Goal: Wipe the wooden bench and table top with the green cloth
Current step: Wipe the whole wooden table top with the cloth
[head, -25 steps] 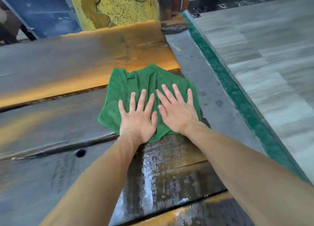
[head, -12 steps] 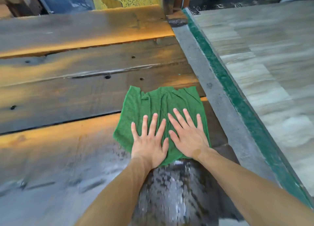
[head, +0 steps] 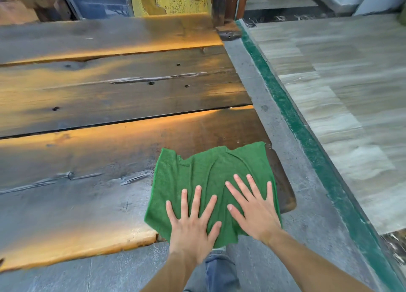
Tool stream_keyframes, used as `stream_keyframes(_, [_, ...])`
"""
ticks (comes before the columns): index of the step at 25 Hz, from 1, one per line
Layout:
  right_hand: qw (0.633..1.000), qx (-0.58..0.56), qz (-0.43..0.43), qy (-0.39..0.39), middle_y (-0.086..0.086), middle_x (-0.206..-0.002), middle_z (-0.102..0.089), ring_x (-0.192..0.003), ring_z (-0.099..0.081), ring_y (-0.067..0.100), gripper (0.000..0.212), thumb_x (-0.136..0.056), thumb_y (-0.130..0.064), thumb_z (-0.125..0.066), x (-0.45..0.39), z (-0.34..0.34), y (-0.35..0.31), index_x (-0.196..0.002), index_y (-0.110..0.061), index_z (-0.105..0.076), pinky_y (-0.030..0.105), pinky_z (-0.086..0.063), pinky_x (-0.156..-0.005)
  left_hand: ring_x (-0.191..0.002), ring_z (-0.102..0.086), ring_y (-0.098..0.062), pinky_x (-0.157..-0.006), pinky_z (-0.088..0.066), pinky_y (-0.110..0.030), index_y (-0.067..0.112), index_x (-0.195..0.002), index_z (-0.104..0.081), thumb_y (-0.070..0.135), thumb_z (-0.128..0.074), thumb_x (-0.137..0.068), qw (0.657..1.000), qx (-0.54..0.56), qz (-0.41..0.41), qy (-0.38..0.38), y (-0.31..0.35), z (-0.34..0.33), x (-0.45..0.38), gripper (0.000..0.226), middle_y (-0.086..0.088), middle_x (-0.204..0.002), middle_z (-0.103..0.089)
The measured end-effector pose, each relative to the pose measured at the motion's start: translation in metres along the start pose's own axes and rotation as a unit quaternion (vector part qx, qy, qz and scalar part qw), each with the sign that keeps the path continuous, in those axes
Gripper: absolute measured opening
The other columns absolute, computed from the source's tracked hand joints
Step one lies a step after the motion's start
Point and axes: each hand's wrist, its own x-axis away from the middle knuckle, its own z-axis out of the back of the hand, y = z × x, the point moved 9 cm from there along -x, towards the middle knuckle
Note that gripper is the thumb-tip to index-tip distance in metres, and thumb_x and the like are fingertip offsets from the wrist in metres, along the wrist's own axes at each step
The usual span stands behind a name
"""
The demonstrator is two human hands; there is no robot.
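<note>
Both palms lie flat, fingers spread, on the green cloth (head: 211, 182), left hand (head: 191, 219) beside right hand (head: 254, 210), gripping nothing. The cloth sits at the wooden bench (head: 87, 160) near corner, its near hem spilling past the bench edge; the unwiped planks run away leftward.

Outdoor yard or patio, rough plank bench (head: 114, 89), grey paving (head: 252, 76), tiled floor (head: 342, 76), stacked timber (head: 26, 4)

cloth (head: 204, 175) on table top (head: 92, 160) – right near corner | hands on cloth

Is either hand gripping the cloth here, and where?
Neither: left hand and right hand press flat on the green cloth's near half.
</note>
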Motion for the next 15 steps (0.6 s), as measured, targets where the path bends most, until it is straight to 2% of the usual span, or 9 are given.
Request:
stream_keyframes(5, [0.999,0.004,-0.020,-0.036,-0.012,-0.167,-0.013,-0.154,-0.010,0.024,0.060,-0.102,-0.065,-0.015,0.050,-0.010,0.023,-0.158,-0.045,-0.008,0.066,-0.007,-0.114,-0.145,-0.028,-0.048,-0.102,-0.021,-0.081,0.047,-0.154,-0.027,0.064,-0.035,-0.093,0.999,0.007,-0.007,-0.031,0.013,-0.008,0.026,0.064,-0.005,-0.165,-0.024])
stream_keyframes(8, [0.997,-0.006,-0.046,-0.064,-0.012,-0.166,-0.018,-0.153,-0.009,0.023,0.059,-0.102,-0.064,-0.017,0.056,-0.011,0.034,-0.158,-0.044,-0.013,0.065,-0.010,-0.112,-0.142,-0.032,-0.050,-0.097,-0.022,-0.083,0.049,-0.152,-0.031,0.065,-0.032,-0.094,0.998,0.018,-0.001,-0.061,0.028,-0.009,0.023,0.060,-0.005,-0.164,-0.028])
stream_keyframes(11, [0.996,-0.028,-0.066,-0.058,-0.017,-0.167,-0.005,-0.154,0.006,0.019,0.059,-0.100,-0.069,-0.009,0.043,-0.008,0.049,-0.156,-0.051,-0.005,0.063,0.000,-0.116,-0.143,-0.031,-0.051,-0.095,-0.021,-0.085,0.051,-0.150,-0.032,0.067,-0.019,-0.097,0.998,0.028,0.022,-0.055,0.039,-0.009,0.002,0.057,-0.006,-0.164,-0.028])
stream_keyframes(13, [0.995,-0.047,-0.071,-0.050,-0.022,-0.165,0.009,-0.152,0.020,0.016,0.060,-0.096,-0.074,-0.001,0.027,-0.005,0.060,-0.153,-0.056,0.006,0.060,0.011,-0.117,-0.144,-0.029,-0.050,-0.097,-0.019,-0.086,0.052,-0.150,-0.032,0.072,-0.023,-0.094,0.998,0.039,0.035,-0.045,0.045,-0.006,-0.016,0.060,-0.005,-0.164,-0.028])
stream_keyframes(15, [0.996,-0.043,-0.077,-0.033,-0.020,-0.166,0.001,-0.153,0.012,0.017,0.061,-0.097,-0.073,-0.007,0.005,0.003,0.072,-0.155,-0.054,0.000,0.059,0.005,-0.118,-0.145,-0.028,-0.049,-0.094,-0.022,-0.085,0.053,-0.149,-0.032,0.075,-0.032,-0.089,0.997,0.050,0.043,-0.039,0.048,-0.003,-0.039,0.064,-0.004,-0.164,-0.028])
